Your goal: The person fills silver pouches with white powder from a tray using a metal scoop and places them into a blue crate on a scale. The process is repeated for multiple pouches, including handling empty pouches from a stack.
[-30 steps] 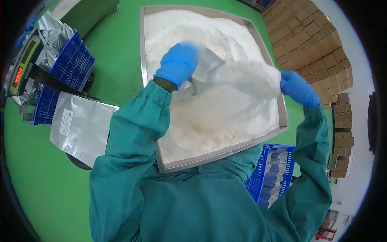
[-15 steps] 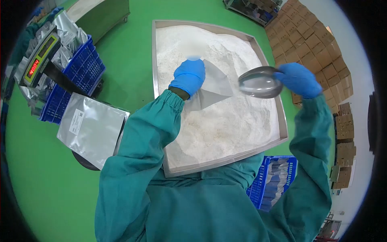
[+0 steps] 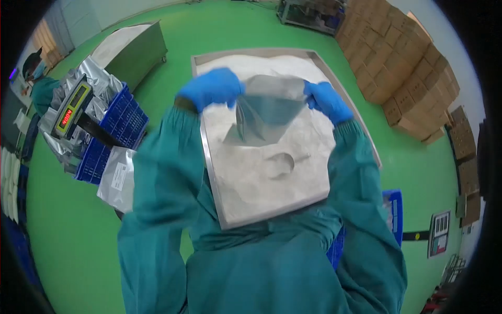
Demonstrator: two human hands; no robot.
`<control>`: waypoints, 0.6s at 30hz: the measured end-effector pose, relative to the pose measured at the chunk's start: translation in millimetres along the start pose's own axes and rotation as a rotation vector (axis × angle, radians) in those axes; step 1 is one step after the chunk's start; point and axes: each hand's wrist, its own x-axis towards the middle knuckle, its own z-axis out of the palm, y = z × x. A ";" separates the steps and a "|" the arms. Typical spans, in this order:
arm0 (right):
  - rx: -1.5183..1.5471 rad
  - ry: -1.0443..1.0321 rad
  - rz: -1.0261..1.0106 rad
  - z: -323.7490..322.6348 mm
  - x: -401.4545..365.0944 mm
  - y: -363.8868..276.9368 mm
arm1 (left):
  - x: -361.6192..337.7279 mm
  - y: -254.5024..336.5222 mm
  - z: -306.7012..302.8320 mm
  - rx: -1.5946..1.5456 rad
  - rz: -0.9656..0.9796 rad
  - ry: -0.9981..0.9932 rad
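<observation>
A silver foil bag [image 3: 267, 118] hangs between my two blue-gloved hands, above a metal tray [image 3: 210, 175] of white powder [image 3: 251, 180]. My left hand [image 3: 213, 88] is closed on the bag's upper left edge. At the upper right edge, the fingers of my right hand [image 3: 327, 101] pinch the bag. What the bag holds inside is hidden. Below it, a metal scoop [image 3: 281, 165] lies partly sunk in the powder, held by neither hand.
On the left, another foil bag [image 3: 116, 178] lies at a scale with a lit display [image 3: 72, 109]. Behind stands a blue crate [image 3: 117, 131] of foil bags; a person [image 3: 44, 86] is beyond. Stacked cartons [image 3: 397, 63] stand right; another blue crate [image 3: 397, 209] is by my right arm.
My right hand has let go of the scoop, now lying in the powder, and has taken the bag's right edge. The bag is raised between both hands. My view has tilted up.
</observation>
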 end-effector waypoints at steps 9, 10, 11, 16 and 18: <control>-0.128 0.010 0.041 -71.4 -130.5 -34.5 | -66.9 137.6 29.9 -0.036 -0.142 0.093; -0.262 -0.008 0.171 -71.6 -148.0 -31.2 | -77.6 146.4 46.9 0.029 -0.085 0.084; -0.221 -0.029 0.185 -72.0 -165.3 -23.7 | -87.0 153.7 63.1 0.093 -0.027 0.075; -0.284 -0.129 0.123 -72.5 -214.6 30.5 | -91.2 161.1 140.1 0.003 0.114 -0.025; -0.290 -0.103 -0.150 -78.0 -224.3 40.9 | -80.4 176.3 131.6 -0.038 -0.019 -0.169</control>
